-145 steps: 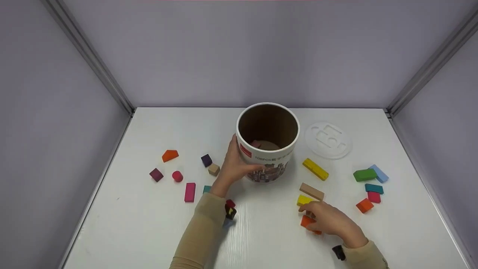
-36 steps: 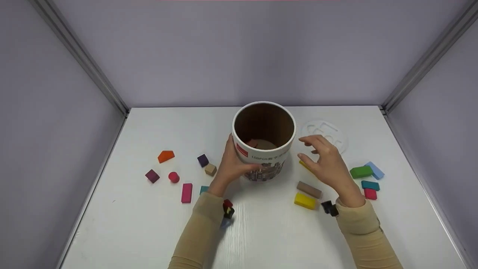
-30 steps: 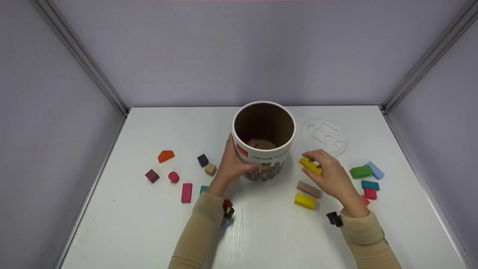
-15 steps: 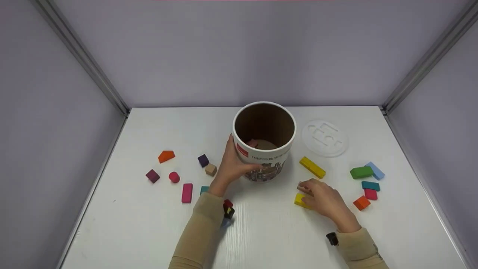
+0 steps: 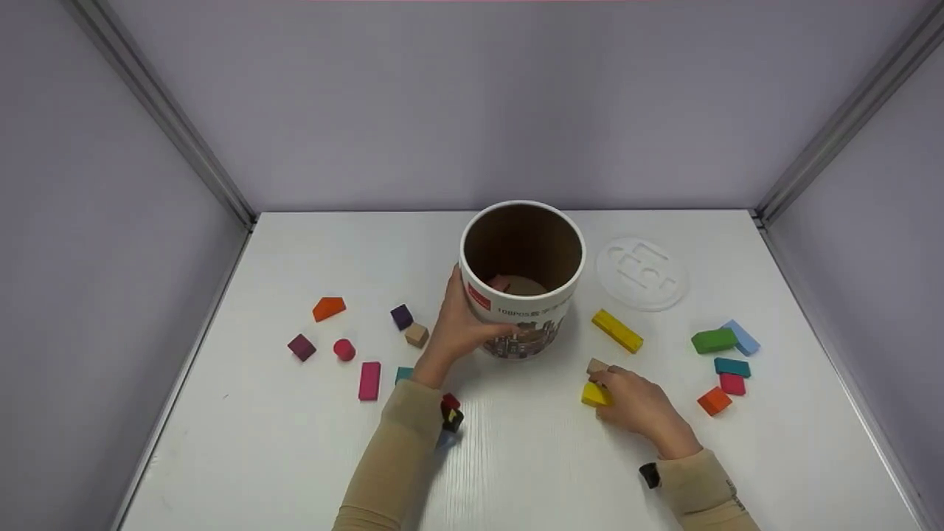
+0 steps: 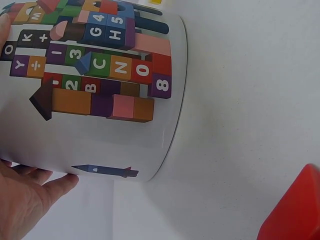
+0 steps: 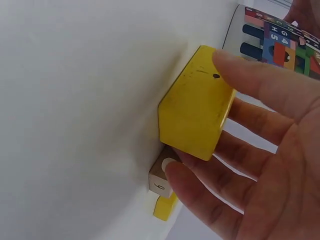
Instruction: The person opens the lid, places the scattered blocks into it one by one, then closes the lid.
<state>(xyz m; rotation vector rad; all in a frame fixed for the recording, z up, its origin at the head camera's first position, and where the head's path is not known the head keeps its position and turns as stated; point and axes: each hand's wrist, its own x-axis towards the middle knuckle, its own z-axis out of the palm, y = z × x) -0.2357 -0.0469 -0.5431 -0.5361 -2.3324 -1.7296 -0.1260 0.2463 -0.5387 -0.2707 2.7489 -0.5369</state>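
Observation:
A tall white cardboard canister [image 5: 520, 321] printed with block pictures stands upright at the middle of the table, its top uncovered. My left hand [image 5: 461, 328] grips its left side, the thumb lying across the front. A reddish piece [image 5: 499, 283] lies at the bottom inside. To the right, my right hand [image 5: 638, 404] pinches a yellow house-shaped block [image 5: 594, 395] between thumb and fingers, low over the table. Right beside it, partly under the fingers, is a plain wooden block [image 5: 596, 366] marked with a digit in the right wrist view.
A longer yellow block [image 5: 617, 330] lies behind the right hand, with a clear plastic lid [image 5: 641, 273] farther back. Green [image 5: 714, 340], teal and orange blocks sit far right. Several others, including a pink bar [image 5: 369, 380], lie left; a red one [image 6: 295, 210] is near the left wrist.
An orange block has left the table's front near the right hand. That hand rose beside the canister, then came back down and now holds the yellow block. The left hand keeps its grip.

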